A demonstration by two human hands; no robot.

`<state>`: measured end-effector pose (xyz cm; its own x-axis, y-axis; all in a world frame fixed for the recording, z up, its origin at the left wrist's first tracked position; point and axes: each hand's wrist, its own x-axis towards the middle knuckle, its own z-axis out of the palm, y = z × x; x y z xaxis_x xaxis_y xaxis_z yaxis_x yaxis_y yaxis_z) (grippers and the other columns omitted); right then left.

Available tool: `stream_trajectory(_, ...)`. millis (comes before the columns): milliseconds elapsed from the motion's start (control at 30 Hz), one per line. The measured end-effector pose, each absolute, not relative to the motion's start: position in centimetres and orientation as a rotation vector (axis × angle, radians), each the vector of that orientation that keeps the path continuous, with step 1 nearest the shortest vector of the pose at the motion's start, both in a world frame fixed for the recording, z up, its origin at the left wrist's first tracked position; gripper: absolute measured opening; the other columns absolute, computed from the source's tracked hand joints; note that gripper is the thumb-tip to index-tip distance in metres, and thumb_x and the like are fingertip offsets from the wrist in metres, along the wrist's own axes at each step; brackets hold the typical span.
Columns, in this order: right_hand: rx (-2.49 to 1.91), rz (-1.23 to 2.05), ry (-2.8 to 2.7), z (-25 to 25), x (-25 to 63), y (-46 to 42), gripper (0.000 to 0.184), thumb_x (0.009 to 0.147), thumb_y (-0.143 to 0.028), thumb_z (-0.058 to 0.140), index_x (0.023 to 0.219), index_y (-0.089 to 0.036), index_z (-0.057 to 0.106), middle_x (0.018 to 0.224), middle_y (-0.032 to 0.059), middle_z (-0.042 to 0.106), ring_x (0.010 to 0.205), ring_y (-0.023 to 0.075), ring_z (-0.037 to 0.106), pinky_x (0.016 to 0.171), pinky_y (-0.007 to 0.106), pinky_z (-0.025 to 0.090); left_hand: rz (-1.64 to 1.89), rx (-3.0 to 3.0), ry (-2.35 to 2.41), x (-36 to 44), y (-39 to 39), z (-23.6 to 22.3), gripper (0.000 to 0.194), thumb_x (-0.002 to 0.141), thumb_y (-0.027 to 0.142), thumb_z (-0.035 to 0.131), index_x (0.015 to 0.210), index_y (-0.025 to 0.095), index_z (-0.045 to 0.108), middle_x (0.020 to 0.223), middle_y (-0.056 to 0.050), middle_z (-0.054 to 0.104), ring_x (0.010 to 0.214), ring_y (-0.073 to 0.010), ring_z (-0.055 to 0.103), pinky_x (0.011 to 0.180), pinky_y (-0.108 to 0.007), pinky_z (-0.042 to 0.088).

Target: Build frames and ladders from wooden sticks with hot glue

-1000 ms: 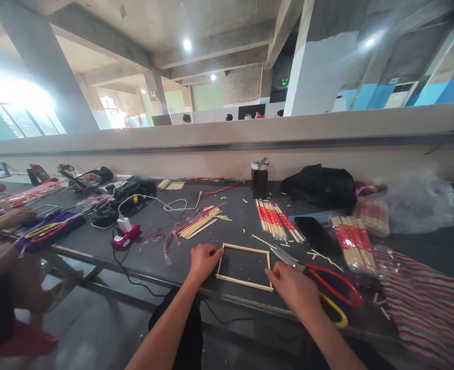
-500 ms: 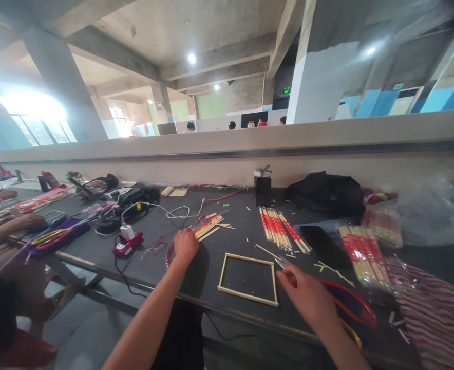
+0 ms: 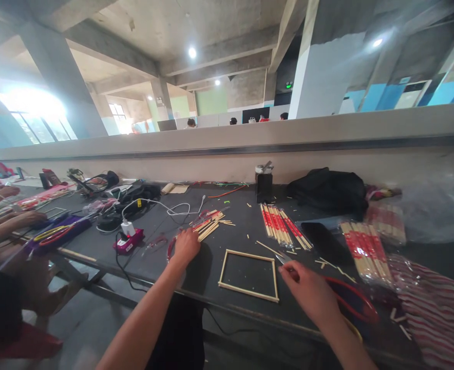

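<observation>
My left hand (image 3: 186, 246) is curled low over the table at the near end of a loose pile of wooden chopsticks (image 3: 209, 230). Its fingertips are hidden, so what they grip does not show. A red curved piece (image 3: 170, 249) pokes out beside that hand. In my right hand (image 3: 306, 285) is a silver pointed tool (image 3: 282, 258), its handle covered by the fingers. The tool's tip lies near one end of a single thin stick (image 3: 267, 247). Between my hands, a rectangular frame of sticks (image 3: 249, 295) lies flat on the dark table.
Red-wrapped chopstick bundles (image 3: 276, 226), a black phone (image 3: 321, 240) and bagged chopsticks (image 3: 365, 252) are on the right. Red looped handles (image 3: 367, 306) lie under my right forearm. A pink power strip (image 3: 129, 242) with cables stands left. Another person's hand (image 3: 29, 220) is far left.
The view has shifted slightly. Both hands stay in nearly the same places, and the stick frame has not moved on the table.
</observation>
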<state>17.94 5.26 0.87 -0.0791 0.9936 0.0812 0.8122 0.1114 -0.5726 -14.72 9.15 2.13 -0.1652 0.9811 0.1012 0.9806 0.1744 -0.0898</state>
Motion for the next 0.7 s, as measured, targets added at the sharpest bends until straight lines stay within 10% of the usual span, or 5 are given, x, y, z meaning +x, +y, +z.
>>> stream_trajectory(700,-1.560,0.532,-1.927,0.0,17.3,6.1,0.027,0.084,-0.044,0.042,0.081,-0.024,0.060,0.075,0.0009,0.070,0.071,0.0188,0.066,0.065,0.028,0.043,-0.003,-1.954,-2.277,-14.9,9.3,0.7,0.032,0.083,0.004,0.035,0.105,0.007,0.058,0.104,-0.019,0.061,0.100,-0.0252,0.060,0.084,-0.036,0.046)
